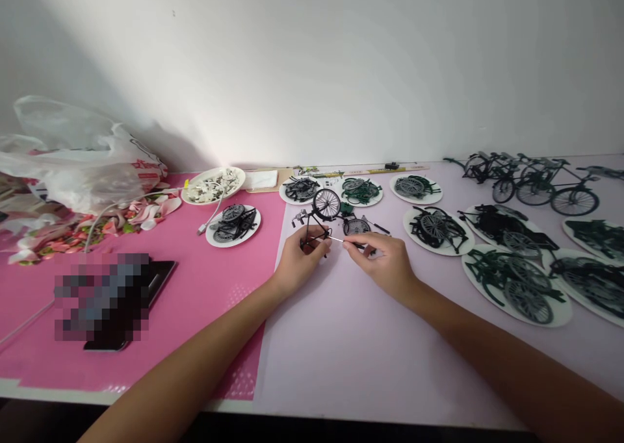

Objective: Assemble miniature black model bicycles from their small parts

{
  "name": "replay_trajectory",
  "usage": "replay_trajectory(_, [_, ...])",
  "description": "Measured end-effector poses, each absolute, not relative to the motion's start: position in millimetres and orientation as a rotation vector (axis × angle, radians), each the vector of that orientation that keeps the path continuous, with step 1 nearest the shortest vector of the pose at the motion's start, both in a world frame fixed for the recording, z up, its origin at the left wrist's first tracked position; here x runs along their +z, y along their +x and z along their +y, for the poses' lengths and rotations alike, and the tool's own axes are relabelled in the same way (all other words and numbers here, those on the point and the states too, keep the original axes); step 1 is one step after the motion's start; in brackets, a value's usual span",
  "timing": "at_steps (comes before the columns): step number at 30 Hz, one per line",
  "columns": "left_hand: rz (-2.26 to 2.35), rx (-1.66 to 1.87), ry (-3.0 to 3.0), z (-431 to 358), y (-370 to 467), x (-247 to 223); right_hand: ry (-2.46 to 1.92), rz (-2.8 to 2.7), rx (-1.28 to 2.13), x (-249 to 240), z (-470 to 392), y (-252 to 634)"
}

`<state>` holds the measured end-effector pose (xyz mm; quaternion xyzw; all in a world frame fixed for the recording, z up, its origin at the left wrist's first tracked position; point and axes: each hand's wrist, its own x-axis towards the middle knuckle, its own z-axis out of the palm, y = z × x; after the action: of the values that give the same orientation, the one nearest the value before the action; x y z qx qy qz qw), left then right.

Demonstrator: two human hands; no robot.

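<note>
My left hand (301,259) is closed on a small black model bicycle (316,227), holding it above the table with one spoked wheel (326,204) pointing up. In my right hand (380,258) is a thin screwdriver (336,239), pinched between the fingers. Its pale metal shaft points left and its tip meets the bicycle frame near my left fingertips. The exact contact spot is too small to make out. Just behind my right hand lies another loose wheel (357,226) with dark parts.
White plates (560,314) of black, grey and green bicycle parts stand at the right and behind my hands. Assembled bicycles (575,199) stand at the back right. On the left are a dark phone (158,280), a cable (90,235), artificial flowers (112,225) and a plastic bag (92,164).
</note>
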<state>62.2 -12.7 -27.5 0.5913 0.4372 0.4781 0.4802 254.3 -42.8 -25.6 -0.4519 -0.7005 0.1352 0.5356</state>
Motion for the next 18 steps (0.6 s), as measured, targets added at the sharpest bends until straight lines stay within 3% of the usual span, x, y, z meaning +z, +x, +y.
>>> replay_trajectory(18, [1.077,1.128,1.507,-15.2,62.6,-26.3,-1.007,-1.743,0.166,-25.8,-41.1,254.9])
